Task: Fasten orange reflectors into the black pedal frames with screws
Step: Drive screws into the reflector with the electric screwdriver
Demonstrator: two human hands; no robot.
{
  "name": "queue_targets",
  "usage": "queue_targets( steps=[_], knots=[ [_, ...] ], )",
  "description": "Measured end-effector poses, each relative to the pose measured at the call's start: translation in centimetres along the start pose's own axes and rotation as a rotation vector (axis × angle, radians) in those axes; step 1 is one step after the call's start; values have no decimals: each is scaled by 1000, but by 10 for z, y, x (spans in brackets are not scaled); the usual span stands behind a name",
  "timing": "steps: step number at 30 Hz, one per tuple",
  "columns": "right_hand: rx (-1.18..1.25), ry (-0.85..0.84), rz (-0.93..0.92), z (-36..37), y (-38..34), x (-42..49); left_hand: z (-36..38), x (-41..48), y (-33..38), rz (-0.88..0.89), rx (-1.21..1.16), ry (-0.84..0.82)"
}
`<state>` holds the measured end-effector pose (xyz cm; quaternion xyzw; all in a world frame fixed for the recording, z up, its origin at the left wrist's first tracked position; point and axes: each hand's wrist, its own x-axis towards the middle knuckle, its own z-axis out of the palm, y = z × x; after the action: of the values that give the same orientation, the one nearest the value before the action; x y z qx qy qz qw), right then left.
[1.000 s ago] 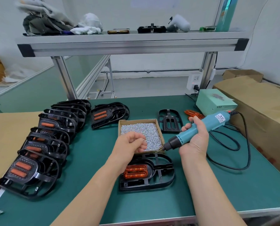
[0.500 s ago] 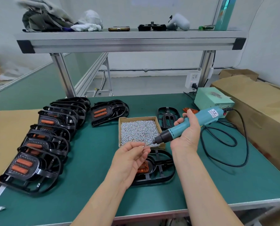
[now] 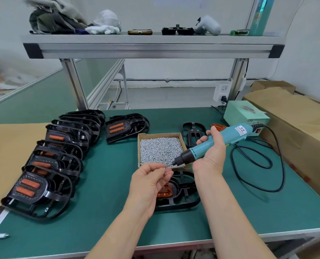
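**Desk:** What are the hands doing over the bench?

**Photographer:** The left hand [image 3: 151, 182] is hovering above the table. Its fingers are curling in, and its thumb and fingertips are pinching what looks to be a tiny screw [image 3: 164, 167], too small to make out in detail. The right hand [image 3: 210, 156] is wrapping its fingers round the teal electric screwdriver [image 3: 220, 139]. The tool is slanting down to the left, so its bit is meeting the left fingertips.

**Desk:** And where is the work itself lying?

**Photographer:** A black pedal frame [image 3: 183, 196] is lying flat on the green table [image 3: 108, 184] directly beneath both hands, partly hidden by the left hand. An orange reflector [image 3: 163, 192] is sitting in its left end. Just behind it, an open cardboard tray [image 3: 160, 134] is holding a heap of silver screws [image 3: 159, 148].

**Desk:** What is surrounding that?

**Photographer:** Down the left side, a row of black pedals [image 3: 52, 165] is lying overlapped, with orange inserts showing in several. One more pedal [image 3: 127, 128] is lying apart, near the tray's far left corner. Behind the tray a second black frame [image 3: 193, 131] is resting, with a loose reflector [image 3: 218, 126] just to its right. The screwdriver's black cable [image 3: 278, 165] is looping across the mat. A pale green power box [image 3: 245, 114] is standing at the far right corner, beside brown cartons [image 3: 295, 118]. Overhead, a metal shelf [image 3: 151, 47] is carrying rags, a black part and a white tool.
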<state>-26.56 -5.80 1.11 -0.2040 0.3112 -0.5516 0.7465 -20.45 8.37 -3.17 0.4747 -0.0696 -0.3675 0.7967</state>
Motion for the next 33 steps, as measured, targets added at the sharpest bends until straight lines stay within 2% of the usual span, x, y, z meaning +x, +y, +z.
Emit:
queue_targets(
  steps=[9,16,22,29,33],
  knots=[
    [9,24,13,0,7,0,2,-1,-5,82,-20,66],
    [0,46,11,-3,5,2,2,-2,-9,108,-4,46],
    [21,63,32,-3,6,2,2,-2,-14,336,326,81],
    [6,90,48,-5,5,4,2,-5,-16,336,337,10],
    [5,116,74,-7,4,3,-3,-5,-18,429,485,-29]
  ],
)
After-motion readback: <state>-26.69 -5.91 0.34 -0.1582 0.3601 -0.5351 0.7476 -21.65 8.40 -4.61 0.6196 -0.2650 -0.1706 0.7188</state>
